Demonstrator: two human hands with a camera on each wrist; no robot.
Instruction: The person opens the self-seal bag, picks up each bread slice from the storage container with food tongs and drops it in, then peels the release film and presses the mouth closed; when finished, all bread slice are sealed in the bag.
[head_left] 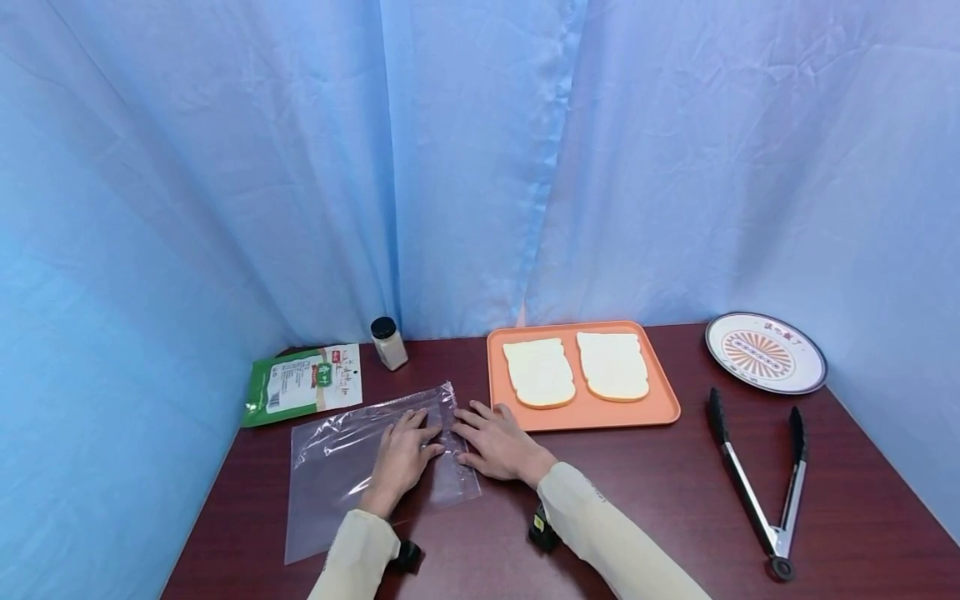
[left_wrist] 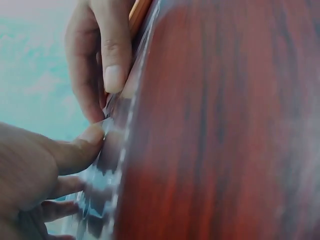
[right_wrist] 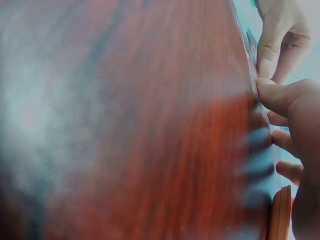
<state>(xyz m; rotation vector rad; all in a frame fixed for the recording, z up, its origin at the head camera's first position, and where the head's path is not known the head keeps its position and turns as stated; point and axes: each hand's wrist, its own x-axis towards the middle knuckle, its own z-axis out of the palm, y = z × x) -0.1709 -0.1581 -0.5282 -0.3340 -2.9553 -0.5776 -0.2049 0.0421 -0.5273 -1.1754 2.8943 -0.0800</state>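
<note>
A clear plastic bag (head_left: 337, 479) lies flat on the dark red table, its top edge toward the back. My left hand (head_left: 401, 458) rests on the bag's right half, fingers extended forward. Beside it, my right hand (head_left: 498, 442) touches the bag's right edge strip with spread fingers pointing left. In the left wrist view, the left thumb (left_wrist: 90, 140) presses on the plastic, close to the right hand's thumb (left_wrist: 114, 65). The right wrist view shows several fingertips (right_wrist: 282, 140) of the right hand down on the film.
An orange tray (head_left: 585, 419) with two bread slices (head_left: 540, 371) stands just beyond the right hand. Behind the bag are a green-and-white packet (head_left: 300, 383) and a black-capped jar (head_left: 388, 343). At right are spread tongs (head_left: 750, 492) and a patterned plate (head_left: 806, 375). Blue curtains (head_left: 465, 167) enclose the table.
</note>
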